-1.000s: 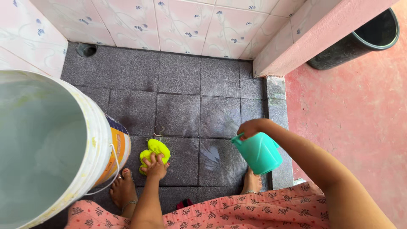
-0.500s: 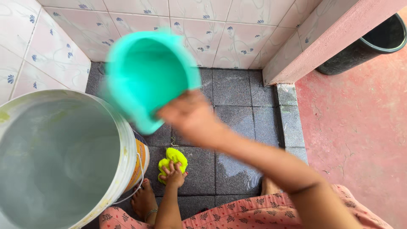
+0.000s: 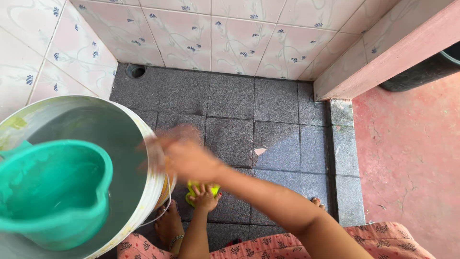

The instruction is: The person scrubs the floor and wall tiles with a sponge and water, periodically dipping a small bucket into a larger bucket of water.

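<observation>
The left hand (image 3: 205, 197) presses down on a yellow-green cloth (image 3: 201, 188) lying on the dark grey tiled floor (image 3: 278, 144), its fingers spread over the cloth just beside the big white bucket (image 3: 154, 158). The right hand (image 3: 184, 154) is blurred at the bucket's rim, so I cannot tell how far its fingers are spread, though it holds nothing that shows. A teal mug (image 3: 52, 192) sits inside the bucket, well apart from both hands.
</observation>
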